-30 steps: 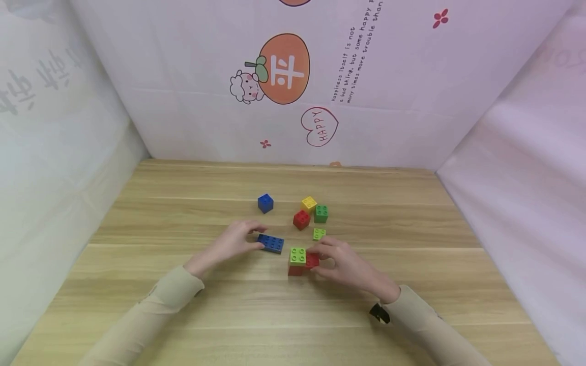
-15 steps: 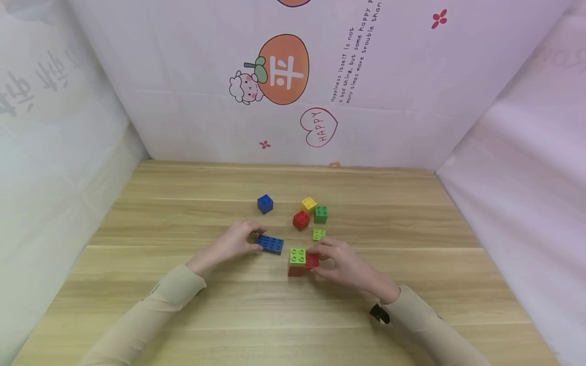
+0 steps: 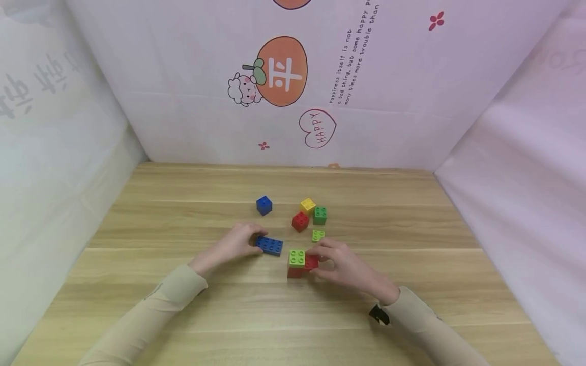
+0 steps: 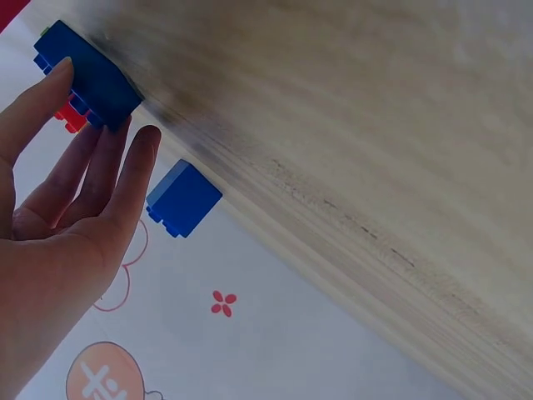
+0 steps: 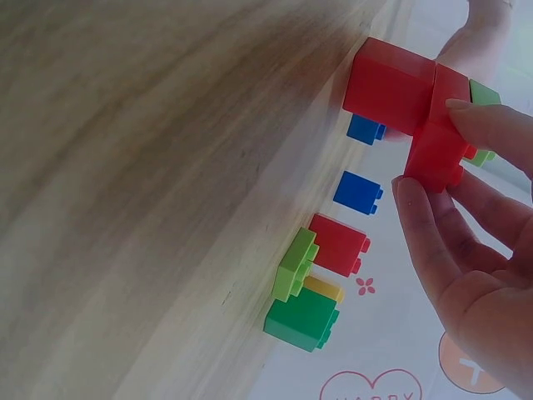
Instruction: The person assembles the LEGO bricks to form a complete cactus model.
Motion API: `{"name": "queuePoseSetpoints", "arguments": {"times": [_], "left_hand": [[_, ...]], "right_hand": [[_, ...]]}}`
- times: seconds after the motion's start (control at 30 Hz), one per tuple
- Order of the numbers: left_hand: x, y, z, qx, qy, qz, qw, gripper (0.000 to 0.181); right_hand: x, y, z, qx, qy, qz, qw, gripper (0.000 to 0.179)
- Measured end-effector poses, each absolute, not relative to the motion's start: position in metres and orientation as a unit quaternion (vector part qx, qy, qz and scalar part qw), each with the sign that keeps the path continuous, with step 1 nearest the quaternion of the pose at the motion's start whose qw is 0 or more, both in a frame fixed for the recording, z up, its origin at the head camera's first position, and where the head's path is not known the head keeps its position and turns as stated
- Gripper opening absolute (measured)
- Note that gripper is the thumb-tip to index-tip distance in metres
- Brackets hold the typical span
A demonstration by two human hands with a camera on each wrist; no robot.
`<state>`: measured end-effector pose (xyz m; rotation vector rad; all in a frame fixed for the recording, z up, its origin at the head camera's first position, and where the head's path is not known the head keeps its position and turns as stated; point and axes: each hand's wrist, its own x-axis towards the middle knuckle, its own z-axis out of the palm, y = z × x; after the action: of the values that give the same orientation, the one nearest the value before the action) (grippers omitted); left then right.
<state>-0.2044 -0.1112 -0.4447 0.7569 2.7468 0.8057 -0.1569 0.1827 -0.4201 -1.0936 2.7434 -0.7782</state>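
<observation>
My left hand [image 3: 234, 241] pinches the left end of a long blue brick [image 3: 271, 246] between thumb and fingers; the left wrist view shows the thumb on one side of that blue brick [image 4: 87, 75]. To its right stands a small stack: a red brick [image 5: 390, 82] at the bottom, a longer red brick [image 5: 437, 150] above that juts out sideways, and a lime green brick [image 3: 296, 257] on top. With thumb and fingertips, my right hand [image 3: 343, 264] grips the jutting end of the longer red brick.
Behind the hands on the wooden table [image 3: 183, 325] sit a blue brick [image 3: 264, 205], a yellow brick [image 3: 307, 205], a red brick [image 3: 300, 221] and a green brick [image 3: 319, 215]. A thin lime brick [image 3: 318, 235] lies just beyond the right fingers. White printed cloth [image 3: 389, 132] encloses the table's back and sides.
The scene has shifted slightly downward in the head view. Both hands keep their places, the left on the long blue brick and the right on the stack's red brick.
</observation>
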Motion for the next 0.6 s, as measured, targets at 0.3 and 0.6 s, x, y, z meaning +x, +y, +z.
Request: {"name": "queuePoseSetpoints", "arguments": {"times": [0.3, 0.6], "left_hand": [[-0.2039, -0.1097, -0.4474, 0.254, 0.924, 0.270, 0.090, 0.040], [-0.2039, -0.1091, -0.4483, 0.256, 0.926, 0.265, 0.085, 0.039]], "right_hand": [[-0.1576, 0.1830, -0.4214, -0.362, 0.896, -0.254, 0.045, 0.036], [-0.1578, 0.1834, -0.4224, -0.364, 0.895, -0.254, 0.042, 0.036]]}}
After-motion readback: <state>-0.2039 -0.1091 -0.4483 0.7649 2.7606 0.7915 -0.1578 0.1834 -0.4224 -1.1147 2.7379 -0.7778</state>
